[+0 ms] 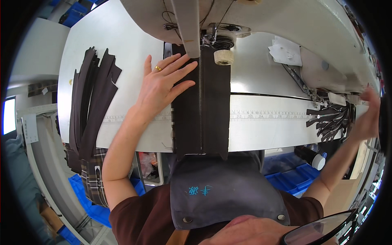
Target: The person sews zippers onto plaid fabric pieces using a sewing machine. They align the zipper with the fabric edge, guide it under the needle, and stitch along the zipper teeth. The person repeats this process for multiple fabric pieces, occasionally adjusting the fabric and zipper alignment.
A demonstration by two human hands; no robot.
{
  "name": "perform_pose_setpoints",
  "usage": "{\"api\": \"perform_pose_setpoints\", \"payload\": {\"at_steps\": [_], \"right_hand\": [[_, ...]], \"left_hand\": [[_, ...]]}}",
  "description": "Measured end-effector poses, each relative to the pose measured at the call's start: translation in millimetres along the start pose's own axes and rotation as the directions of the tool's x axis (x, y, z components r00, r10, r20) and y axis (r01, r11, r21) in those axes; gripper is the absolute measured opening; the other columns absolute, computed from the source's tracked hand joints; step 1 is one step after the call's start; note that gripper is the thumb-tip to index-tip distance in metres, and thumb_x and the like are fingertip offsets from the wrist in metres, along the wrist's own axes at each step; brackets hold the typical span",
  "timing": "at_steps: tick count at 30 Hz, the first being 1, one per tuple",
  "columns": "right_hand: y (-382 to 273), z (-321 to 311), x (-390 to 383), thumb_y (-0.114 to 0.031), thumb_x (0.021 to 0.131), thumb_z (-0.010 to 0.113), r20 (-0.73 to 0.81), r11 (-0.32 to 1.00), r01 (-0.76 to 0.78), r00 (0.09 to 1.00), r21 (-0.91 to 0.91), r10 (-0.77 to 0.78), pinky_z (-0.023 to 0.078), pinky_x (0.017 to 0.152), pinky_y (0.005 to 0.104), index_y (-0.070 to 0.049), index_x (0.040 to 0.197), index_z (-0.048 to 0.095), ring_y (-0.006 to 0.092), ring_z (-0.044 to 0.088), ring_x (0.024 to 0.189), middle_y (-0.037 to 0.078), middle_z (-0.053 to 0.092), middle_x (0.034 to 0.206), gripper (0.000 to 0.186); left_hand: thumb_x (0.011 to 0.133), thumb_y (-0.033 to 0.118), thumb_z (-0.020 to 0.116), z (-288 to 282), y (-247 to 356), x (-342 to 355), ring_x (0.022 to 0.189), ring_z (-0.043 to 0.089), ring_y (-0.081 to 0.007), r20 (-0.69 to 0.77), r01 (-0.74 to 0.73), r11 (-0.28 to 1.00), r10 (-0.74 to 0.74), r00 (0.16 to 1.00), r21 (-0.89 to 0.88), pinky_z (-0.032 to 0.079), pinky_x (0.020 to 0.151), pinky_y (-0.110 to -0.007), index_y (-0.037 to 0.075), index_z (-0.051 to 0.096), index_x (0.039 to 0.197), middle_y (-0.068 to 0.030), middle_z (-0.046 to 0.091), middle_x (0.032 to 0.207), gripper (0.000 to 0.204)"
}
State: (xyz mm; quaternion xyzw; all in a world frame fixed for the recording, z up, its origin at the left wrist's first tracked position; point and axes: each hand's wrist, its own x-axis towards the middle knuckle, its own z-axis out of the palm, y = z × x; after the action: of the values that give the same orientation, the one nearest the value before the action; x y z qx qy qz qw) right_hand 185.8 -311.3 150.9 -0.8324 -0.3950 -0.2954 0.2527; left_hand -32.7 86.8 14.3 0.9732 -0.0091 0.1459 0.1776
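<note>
My left hand (165,83) lies flat with its fingers spread, the fingertips on a dark brown fabric piece (216,114). A metal-toothed zipper (200,98) runs lengthwise down the fabric's middle. The fabric's far end goes beneath the head of a white sewing machine (155,14); the needle area is hidden by the machine. Its near end hangs over the table's front edge. My right hand (367,118) is raised at the far right, by the machine's right end. Its fingers are blurred, and I cannot tell whether they touch anything.
Dark fabric strips (92,98) are piled on the left of the white table (134,36). A bunch of dark zipper ends (330,118) lies at the right. A ruler strip (265,116) crosses the table. Blue bins (292,179) and a black bottle (308,157) stand below the edge.
</note>
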Motion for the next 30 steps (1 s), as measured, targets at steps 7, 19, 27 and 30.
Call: {"api": "perform_pose_setpoints", "payload": {"at_steps": [7,19,27,30], "right_hand": [[-155,193,-32,-0.027,0.081,0.068,0.334,0.880,0.225,0.863,0.418,-0.379,0.044,0.088,0.0387,-0.005,0.112,0.059,0.0308,0.055,0.107,0.011,0.058,0.117,0.039],[-165,199,-46,-0.043,0.083,0.062,0.453,0.900,0.267,0.792,0.345,-0.409,0.035,0.102,0.0463,-0.008,0.125,0.053,0.0319,0.041,0.125,0.009,0.050,0.131,0.056],[-155,195,-48,-0.025,0.079,0.070,0.416,0.881,0.091,0.856,0.464,-0.308,0.038,0.101,0.0426,-0.006,0.114,0.060,0.0321,0.044,0.123,0.009,0.054,0.127,0.041],[-146,192,-52,-0.020,0.076,0.072,0.379,0.890,0.086,0.884,0.448,-0.276,0.040,0.099,0.0424,-0.005,0.108,0.062,0.0325,0.047,0.120,0.009,0.056,0.123,0.037]], "left_hand": [[0.082,0.037,0.065,4,-2,2,0.125,0.046,-0.0241,-0.022,0.017,0.999,-0.016,1.000,0.051,0.022,0.104,-0.062,0.007,0.052,0.128,-0.0046,0.048,0.137,0.056],[0.083,0.037,0.064,1,14,-26,0.129,0.042,-0.0213,0.062,-0.011,0.992,0.003,0.998,0.127,0.022,0.103,-0.060,0.008,0.046,0.133,-0.0045,0.043,0.142,0.060],[0.081,0.028,0.068,-2,12,-26,0.126,0.046,-0.0210,0.011,0.029,0.999,-0.029,1.000,0.031,0.019,0.105,-0.059,0.011,0.052,0.129,-0.0033,0.051,0.134,0.053],[0.082,0.014,0.068,-19,17,-20,0.118,0.052,-0.0208,-0.118,0.024,0.961,-0.059,0.991,-0.275,0.028,0.105,-0.049,0.006,0.055,0.125,-0.0070,0.058,0.125,0.046]]}}
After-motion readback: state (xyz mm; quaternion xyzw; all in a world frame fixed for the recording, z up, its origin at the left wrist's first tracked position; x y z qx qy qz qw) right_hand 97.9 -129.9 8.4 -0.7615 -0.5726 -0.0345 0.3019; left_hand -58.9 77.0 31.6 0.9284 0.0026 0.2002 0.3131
